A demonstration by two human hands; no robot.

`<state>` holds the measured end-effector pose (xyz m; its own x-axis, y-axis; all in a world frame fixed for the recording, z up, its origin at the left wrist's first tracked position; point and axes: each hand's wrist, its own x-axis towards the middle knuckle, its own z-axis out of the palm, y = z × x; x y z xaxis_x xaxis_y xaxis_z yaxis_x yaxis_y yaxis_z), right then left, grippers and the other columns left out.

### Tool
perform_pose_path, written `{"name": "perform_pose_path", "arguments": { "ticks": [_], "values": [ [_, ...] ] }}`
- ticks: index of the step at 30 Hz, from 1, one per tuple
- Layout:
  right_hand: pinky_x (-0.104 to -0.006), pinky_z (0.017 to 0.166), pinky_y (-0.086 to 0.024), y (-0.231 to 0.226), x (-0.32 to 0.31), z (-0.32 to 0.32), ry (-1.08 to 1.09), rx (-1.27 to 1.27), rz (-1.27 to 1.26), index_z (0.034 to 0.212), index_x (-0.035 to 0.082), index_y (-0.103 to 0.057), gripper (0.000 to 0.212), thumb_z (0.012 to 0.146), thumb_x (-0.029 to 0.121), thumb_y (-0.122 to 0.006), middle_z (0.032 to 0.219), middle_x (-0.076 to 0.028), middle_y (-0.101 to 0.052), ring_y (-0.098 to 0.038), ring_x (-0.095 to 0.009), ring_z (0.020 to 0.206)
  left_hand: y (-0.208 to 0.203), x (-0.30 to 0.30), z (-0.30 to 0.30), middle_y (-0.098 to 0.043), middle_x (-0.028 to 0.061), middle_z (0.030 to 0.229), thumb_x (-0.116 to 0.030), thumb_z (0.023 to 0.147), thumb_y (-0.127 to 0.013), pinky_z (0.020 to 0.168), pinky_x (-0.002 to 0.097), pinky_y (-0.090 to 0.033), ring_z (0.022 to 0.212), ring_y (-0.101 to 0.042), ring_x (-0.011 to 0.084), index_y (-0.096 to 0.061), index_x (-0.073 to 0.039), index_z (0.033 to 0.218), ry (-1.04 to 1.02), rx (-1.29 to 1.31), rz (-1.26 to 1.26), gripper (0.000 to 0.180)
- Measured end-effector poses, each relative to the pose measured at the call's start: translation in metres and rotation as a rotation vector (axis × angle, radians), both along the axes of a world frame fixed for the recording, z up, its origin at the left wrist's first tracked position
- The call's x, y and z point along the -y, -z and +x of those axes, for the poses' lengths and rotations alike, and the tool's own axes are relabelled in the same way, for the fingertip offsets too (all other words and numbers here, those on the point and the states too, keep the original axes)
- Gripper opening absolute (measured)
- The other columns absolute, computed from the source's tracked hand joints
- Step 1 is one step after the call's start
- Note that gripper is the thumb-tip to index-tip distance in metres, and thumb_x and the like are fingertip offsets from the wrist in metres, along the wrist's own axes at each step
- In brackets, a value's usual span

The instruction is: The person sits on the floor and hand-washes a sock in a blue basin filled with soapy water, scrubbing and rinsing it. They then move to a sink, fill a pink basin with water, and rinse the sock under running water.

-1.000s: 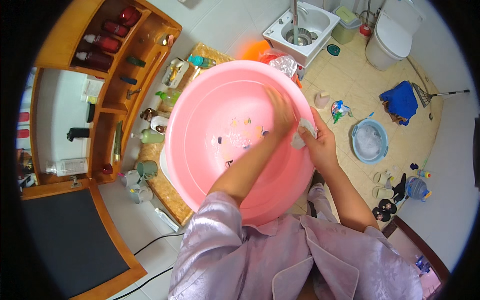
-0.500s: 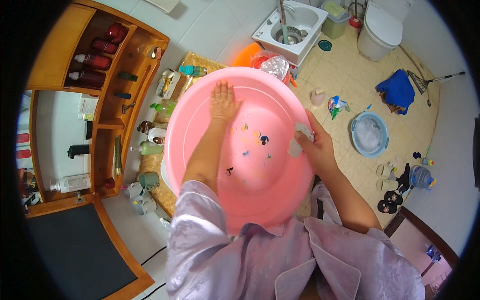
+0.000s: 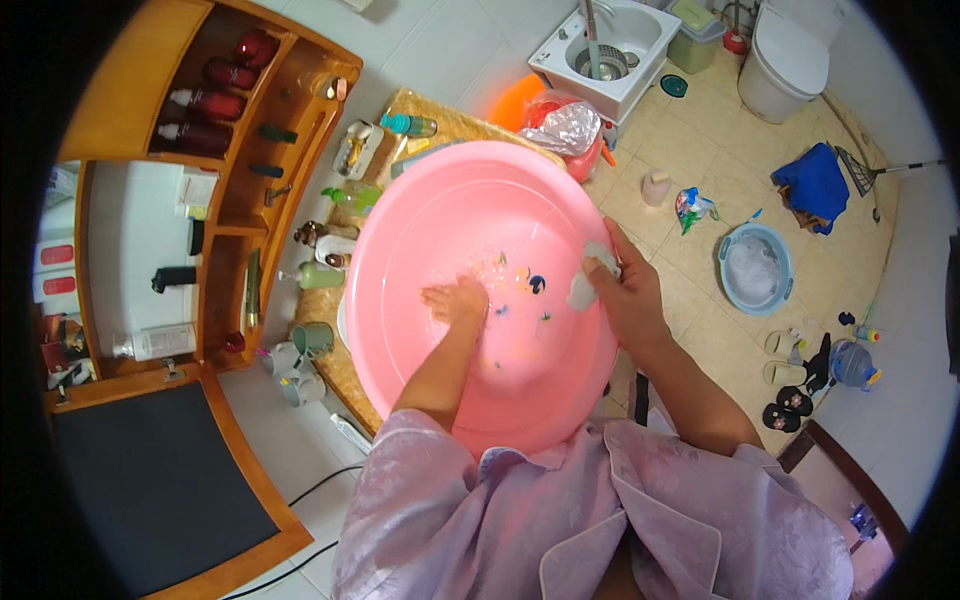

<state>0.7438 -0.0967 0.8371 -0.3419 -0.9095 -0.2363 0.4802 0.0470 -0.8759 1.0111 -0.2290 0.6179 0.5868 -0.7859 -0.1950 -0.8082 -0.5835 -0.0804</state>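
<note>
A large round pink basin (image 3: 540,390) tilts in front of me, its near rim close to my body. Inside it my left hand (image 3: 457,300) lies open with fingers stretched out, palm toward the basin's bottom, where a little water seems to glisten. Small coloured printed marks (image 3: 537,284) show on that bottom. On the right, my right hand (image 3: 630,290) grips the basin's rim. Its thumb presses a pale whitish, limp cloth-like piece (image 3: 583,288) against the inner wall; its exact kind I cannot make out. The right fingers are partly hidden behind the rim.
Bottles and cups crowd a brown counter (image 3: 322,300) at left, beside an open wooden cabinet (image 3: 225,190). A white sink (image 3: 640,45) and toilet (image 3: 785,65) stand far off. On the floor at right are a blue basin with suds (image 3: 755,267), a blue cloth (image 3: 815,185) and slippers (image 3: 785,373).
My left hand has moved from the far left inner wall nearer to me, onto the basin's bottom. My right hand keeps its hold on the rim. The view has shifted slightly.
</note>
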Motion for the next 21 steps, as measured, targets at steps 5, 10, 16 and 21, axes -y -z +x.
{"name": "perform_pose_path", "arguments": {
  "ticks": [5, 10, 16, 21],
  "values": [
    [-0.0231, 0.082, -0.044, -0.004, -0.002, -0.005, -0.028, -0.004, 0.022, 0.135, -0.003, -0.029, 0.055, 0.087, 0.004, -0.053, 0.114, -0.007, -0.055, -0.053, -0.009, 0.096, -0.051, 0.066, -0.103, -0.018, 0.0267, 0.142, -0.037, 0.086, -0.039, 0.105, 0.0476, -0.018, 0.131, -0.022, 0.0382, -0.024, 0.01, 0.133, 0.225, -0.144, 0.162, 0.068],
    [-0.023, 0.078, -0.045, -0.01, 0.005, -0.003, -0.003, 0.027, 0.017, 0.134, 0.0, -0.034, 0.05, 0.087, 0.002, -0.052, 0.107, -0.005, -0.056, -0.053, -0.008, 0.091, -0.034, -0.006, -0.164, -0.033, 0.0292, 0.134, -0.029, 0.086, -0.044, 0.098, 0.0472, -0.029, 0.124, -0.034, 0.0398, -0.041, 0.009, 0.125, 1.02, 0.001, -0.019, 0.055],
    [-0.0235, 0.081, -0.044, 0.0, 0.003, 0.002, 0.099, 0.084, -0.053, 0.133, -0.001, -0.035, 0.049, 0.087, 0.002, -0.052, 0.11, -0.005, -0.055, -0.053, -0.009, 0.093, -0.09, -0.124, -0.072, -0.019, 0.0292, 0.14, -0.039, 0.089, -0.04, 0.102, 0.0584, -0.013, 0.133, -0.011, 0.0418, -0.025, 0.003, 0.135, 1.45, -0.483, 0.067, 0.065],
    [-0.0233, 0.081, -0.044, 0.01, -0.001, 0.005, 0.1, 0.037, -0.056, 0.133, -0.003, -0.033, 0.051, 0.087, 0.003, -0.053, 0.114, -0.006, -0.055, -0.053, -0.009, 0.095, -0.064, -0.115, 0.0, -0.013, 0.028, 0.142, -0.046, 0.088, -0.039, 0.104, 0.0577, -0.007, 0.134, -0.006, 0.042, -0.02, 0.001, 0.138, 1.064, -0.067, -0.013, 0.071]
  ]
}}
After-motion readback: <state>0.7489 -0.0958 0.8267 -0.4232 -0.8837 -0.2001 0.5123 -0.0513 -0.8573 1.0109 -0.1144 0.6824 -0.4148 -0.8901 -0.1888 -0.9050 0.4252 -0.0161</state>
